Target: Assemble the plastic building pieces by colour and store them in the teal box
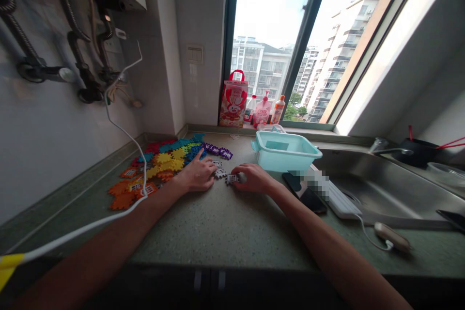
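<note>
My left hand rests low on the counter, its fingers curled against the left side of some grey toothed pieces with white window shapes. One of its fingers points forward, toward the purple pieces. Across from it, my right hand pinches the edge of another grey toothed piece, which lies close to the others; whether they interlock I cannot tell. Beyond the hands is a joined row of purple toothed pieces. Left of my left hand spreads a pile of toothed plastic pieces in blue, yellow, orange and red.
A turquoise tub stands right of the hands, beside a dark phone-like slab and a white power strip. A steel sink lies farther right. A white cable crosses above the pile. Bottles line the sill.
</note>
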Available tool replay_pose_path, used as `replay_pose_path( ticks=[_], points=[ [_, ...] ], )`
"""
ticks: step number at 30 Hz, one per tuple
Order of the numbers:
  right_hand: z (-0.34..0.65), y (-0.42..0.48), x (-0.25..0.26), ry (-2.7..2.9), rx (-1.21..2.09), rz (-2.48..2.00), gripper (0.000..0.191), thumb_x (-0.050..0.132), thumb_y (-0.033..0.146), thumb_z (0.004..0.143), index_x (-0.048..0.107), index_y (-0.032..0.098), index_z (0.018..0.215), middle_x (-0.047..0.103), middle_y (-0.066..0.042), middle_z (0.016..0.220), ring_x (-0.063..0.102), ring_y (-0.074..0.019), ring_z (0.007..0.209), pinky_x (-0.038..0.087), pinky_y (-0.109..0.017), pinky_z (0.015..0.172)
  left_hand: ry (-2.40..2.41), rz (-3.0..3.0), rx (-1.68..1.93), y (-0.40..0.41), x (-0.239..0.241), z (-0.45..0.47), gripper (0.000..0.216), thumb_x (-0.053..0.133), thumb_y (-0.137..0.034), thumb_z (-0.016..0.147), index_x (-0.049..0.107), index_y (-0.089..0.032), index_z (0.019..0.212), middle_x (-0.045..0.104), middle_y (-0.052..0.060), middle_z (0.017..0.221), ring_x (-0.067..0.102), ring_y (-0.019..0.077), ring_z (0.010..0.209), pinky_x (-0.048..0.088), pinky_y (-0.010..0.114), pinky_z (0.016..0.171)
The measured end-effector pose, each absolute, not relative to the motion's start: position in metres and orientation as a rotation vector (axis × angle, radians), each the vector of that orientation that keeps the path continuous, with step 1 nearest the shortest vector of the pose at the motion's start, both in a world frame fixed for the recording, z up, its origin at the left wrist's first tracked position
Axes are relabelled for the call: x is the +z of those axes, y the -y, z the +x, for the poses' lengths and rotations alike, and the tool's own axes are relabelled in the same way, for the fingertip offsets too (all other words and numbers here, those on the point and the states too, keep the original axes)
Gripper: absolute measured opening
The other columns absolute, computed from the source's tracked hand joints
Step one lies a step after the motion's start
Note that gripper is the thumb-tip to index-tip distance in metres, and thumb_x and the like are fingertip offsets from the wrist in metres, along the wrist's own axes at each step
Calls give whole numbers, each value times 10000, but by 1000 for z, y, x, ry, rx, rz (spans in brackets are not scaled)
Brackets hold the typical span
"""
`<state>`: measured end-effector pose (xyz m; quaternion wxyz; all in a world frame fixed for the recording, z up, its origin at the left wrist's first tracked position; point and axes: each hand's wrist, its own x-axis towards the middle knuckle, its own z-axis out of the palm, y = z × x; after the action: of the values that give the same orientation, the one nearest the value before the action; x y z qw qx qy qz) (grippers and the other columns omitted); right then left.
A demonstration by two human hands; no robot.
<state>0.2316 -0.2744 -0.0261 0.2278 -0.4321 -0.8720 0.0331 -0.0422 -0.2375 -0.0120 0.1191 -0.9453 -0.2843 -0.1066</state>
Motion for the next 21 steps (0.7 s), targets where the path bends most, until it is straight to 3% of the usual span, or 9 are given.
replay_pose_path(
  ticks=[5,10,15,21],
  points=[
    [245,275,-16,2246,8,-1188,360,713,206,807,741,232,1166,756,-52,1055,710,-199,890,515,-306,852,786,-2850,-342,243,-10,-43,234,644,-339,887,724,-247,1087,748,69,1081,657,270,1081,216,556,1236],
    [239,279,-14,2290,-27,-1179,372,706,187,789,723,230,1158,740,-60,1095,691,-202,897,511,-301,831,672,-2945,-383,243,-15,-43,313,652,-405,924,737,-299,1206,729,62,1153,659,257,1093,311,501,1183],
    [226,286,-17,2358,78,-1073,282,704,208,828,705,219,1110,733,-56,1044,688,-198,893,508,-297,858,719,-2893,-527,240,-18,-45,513,705,-511,884,683,-254,1327,713,92,1232,604,293,1204,385,445,1111],
    [210,286,-29,2439,248,-1021,272,715,192,810,717,230,1079,730,-59,1080,686,-227,1013,511,-323,940,824,-2819,-479,229,-25,-49,266,647,-466,951,759,-257,1072,757,62,1165,613,276,1198,351,465,1116]
  ],
)
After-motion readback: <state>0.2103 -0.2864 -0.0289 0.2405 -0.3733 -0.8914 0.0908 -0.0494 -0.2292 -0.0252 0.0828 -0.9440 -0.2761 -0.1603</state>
